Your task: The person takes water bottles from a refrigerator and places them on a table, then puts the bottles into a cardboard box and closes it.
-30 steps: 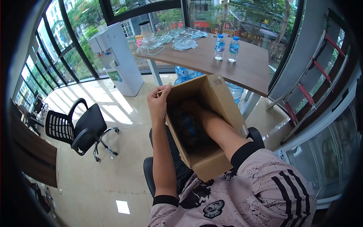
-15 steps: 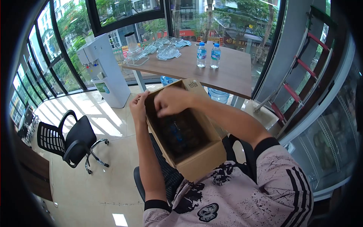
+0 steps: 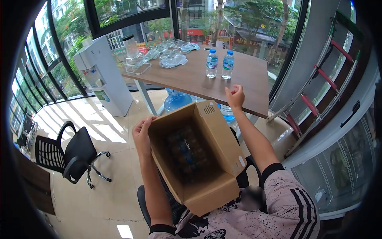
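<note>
A cardboard box [image 3: 217, 145] stands open and tilted in front of my body, its inside dark, with small blue and whitish marks at the bottom that I cannot make out. My left hand [image 3: 142, 133] grips the box's left rim with bent fingers. Over the table's front edge, my right hand [image 3: 235, 96] is raised with curled fingers, apart from the box and a little below two water bottles. Both the left bottle [image 3: 212, 64] and the right bottle [image 3: 228, 65] stand upright with blue caps on the brown table [image 3: 246, 85].
Clear plastic-like pieces [image 3: 172, 59] lie at the table's left. Large blue water jugs [image 3: 177, 101] are under it. A water dispenser [image 3: 105, 75] and a black chair [image 3: 79, 147] stand left. A ladder [image 3: 314, 105] leans at right.
My right hand has come out of the box and moved right and up towards the table. My left hand still holds the rim. The camera view has shifted slightly.
</note>
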Demonstrator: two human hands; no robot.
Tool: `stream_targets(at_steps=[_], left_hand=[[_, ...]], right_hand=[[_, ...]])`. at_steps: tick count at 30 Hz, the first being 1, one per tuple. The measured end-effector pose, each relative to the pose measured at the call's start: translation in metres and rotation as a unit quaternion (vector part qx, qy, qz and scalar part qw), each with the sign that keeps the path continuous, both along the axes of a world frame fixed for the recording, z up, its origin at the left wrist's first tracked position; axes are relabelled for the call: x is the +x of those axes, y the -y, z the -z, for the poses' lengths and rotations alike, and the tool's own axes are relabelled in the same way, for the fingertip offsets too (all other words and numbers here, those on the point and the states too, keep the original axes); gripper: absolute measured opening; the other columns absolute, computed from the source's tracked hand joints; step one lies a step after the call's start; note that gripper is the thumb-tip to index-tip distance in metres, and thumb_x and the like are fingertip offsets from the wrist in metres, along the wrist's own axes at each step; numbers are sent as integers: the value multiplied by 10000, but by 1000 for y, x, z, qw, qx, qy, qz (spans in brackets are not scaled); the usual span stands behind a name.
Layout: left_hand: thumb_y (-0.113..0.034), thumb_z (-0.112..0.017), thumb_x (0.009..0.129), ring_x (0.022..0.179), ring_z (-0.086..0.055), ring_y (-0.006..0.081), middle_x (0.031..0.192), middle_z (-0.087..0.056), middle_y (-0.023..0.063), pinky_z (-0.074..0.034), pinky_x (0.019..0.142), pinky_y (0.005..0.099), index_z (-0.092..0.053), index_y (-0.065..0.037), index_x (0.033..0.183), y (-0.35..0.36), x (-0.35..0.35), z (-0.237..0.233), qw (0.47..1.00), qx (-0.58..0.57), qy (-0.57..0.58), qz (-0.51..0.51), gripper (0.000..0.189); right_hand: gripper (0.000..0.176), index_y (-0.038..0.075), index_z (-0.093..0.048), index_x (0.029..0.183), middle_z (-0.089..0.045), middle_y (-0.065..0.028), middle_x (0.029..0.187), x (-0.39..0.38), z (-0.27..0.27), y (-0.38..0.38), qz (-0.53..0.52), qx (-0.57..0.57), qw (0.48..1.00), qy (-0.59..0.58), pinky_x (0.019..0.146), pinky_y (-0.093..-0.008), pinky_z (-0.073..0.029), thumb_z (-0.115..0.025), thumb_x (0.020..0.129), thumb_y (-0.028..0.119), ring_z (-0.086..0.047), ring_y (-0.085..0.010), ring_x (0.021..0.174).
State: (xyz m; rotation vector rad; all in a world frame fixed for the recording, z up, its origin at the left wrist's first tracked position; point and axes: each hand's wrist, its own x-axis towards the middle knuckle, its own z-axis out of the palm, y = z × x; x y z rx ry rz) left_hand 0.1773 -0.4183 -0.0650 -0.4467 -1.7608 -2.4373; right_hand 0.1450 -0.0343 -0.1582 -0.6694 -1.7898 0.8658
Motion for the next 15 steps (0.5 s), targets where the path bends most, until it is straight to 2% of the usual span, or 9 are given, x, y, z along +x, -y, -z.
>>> stream_targets(at_steps=[4, 6, 7, 9, 10, 15], left_hand=[[-192, -584, 887, 731, -579, 84, 816, -671, 71, -425, 717, 205, -668, 31, 843, -12, -4, 0, 999, -22, 17, 16, 242], [-193, -582, 889, 732, -576, 83, 819, -671, 72, -424, 718, 205, -667, 31, 842, -15, -7, -1, 999, -36, 18, 22, 245], [-194, -580, 892, 733, -574, 82, 821, -671, 73, -422, 719, 204, -665, 32, 840, -16, -10, 0, 998, -48, 21, 20, 247], [-194, -576, 896, 741, -571, 82, 829, -671, 78, -418, 727, 205, -660, 34, 841, -19, -14, 2, 998, -46, 27, 32, 249], [-194, -575, 897, 746, -570, 84, 834, -672, 82, -417, 731, 207, -657, 35, 839, -20, -16, 3, 998, -49, 28, 31, 250], [-188, -562, 902, 758, -569, 88, 848, -679, 100, -407, 761, 215, -643, 29, 807, -27, -19, 3, 996, -65, 48, 26, 250]], right_hand=[[547, 22, -543, 1021, -584, -66, 707, -34, -1, -22, 48, -6, 999, 24, 614, -352, -472, -786, 637, 326, -582, -197, 645], [628, 12, -502, 1078, -574, -139, 955, -46, -11, -27, 34, -59, 995, 71, 757, -397, -470, -803, 617, 315, -580, -280, 906], [628, 12, -502, 1078, -574, -139, 955, -52, -14, -27, 40, -60, 995, 71, 757, -397, -470, -803, 617, 315, -580, -280, 906], [659, 23, -495, 1100, -550, -160, 1050, -62, -19, -26, 54, -23, 996, 64, 816, -401, -466, -809, 607, 329, -561, -301, 978], [681, 32, -489, 1109, -543, -157, 1089, -67, -24, -28, 53, -42, 994, 85, 838, -418, -464, -807, 603, 358, -554, -320, 1001], [686, 55, -488, 1118, -555, -122, 1090, -84, -34, -38, 85, -36, 989, 117, 858, -438, -443, -792, 610, 401, -552, -313, 1022]])
